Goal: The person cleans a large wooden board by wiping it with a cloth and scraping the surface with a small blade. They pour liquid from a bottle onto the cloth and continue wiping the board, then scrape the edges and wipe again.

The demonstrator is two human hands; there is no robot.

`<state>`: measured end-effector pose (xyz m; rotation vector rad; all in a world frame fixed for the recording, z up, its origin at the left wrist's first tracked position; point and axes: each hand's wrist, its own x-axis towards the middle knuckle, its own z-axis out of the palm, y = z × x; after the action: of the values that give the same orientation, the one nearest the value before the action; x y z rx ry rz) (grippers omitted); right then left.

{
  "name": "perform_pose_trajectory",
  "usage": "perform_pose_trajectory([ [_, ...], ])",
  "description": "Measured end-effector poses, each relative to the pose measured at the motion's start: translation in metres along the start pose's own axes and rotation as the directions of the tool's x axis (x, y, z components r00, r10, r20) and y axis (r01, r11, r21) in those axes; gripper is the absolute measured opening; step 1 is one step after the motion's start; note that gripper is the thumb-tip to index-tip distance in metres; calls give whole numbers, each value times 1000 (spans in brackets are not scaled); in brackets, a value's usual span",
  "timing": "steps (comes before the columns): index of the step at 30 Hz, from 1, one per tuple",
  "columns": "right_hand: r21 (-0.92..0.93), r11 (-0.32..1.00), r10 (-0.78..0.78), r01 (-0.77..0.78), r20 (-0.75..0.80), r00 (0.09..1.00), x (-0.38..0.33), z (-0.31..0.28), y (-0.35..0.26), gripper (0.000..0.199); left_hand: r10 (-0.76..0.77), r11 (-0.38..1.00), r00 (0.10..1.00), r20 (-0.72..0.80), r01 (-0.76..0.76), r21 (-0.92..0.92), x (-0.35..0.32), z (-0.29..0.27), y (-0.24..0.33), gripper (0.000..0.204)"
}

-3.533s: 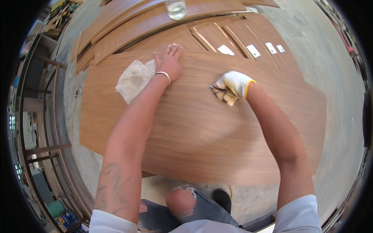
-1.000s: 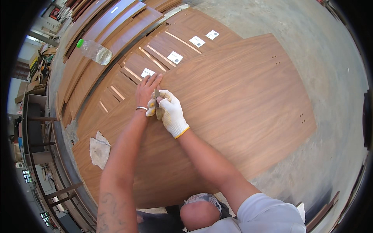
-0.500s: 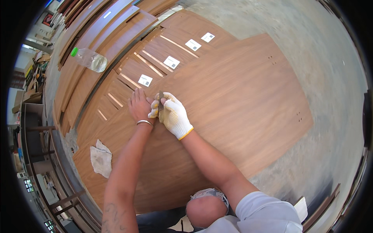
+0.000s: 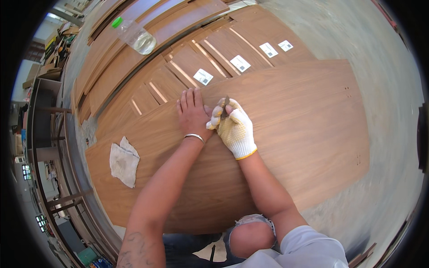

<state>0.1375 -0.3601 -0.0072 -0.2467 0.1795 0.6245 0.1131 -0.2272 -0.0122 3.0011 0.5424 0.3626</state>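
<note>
A large brown wood-grain panel (image 4: pixel 290 129) lies flat in front of me. My bare left hand (image 4: pixel 193 112), with a bracelet at the wrist, presses flat on the panel near its far edge, fingers together. My right hand (image 4: pixel 233 127) wears a pale knitted glove and pinches a small dark scraper-like tool (image 4: pixel 225 106) with its tip at the panel's surface, right beside my left hand's thumb. A crumpled white rag (image 4: pixel 123 161) lies on the panel to the left, apart from both hands.
More wood panels with white labels (image 4: pixel 241 63) lie stacked beyond the big panel. A clear plastic bottle with a green cap (image 4: pixel 134 35) rests on boards at the far left. Shelving (image 4: pixel 44 147) stands at the left; concrete floor (image 4: pixel 384 58) lies to the right. My knee (image 4: pixel 251 234) is below.
The view has shifted so hands and panel sit more central. Since 3.5 s ago, my left hand left the rag and both hands came together at the panel's far edge.
</note>
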Motion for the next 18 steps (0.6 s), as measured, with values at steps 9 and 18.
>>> perform_pose_trajectory([
  [9,24,999,37,-39,98,995,2,-8,-3,24,-47,998,998,51,49,-43,5,-3,5,64],
  [18,-49,999,24,-14,203,979,14,-15,-10,23,49,990,994,99,-35,-139,-13,-5,-50,73],
])
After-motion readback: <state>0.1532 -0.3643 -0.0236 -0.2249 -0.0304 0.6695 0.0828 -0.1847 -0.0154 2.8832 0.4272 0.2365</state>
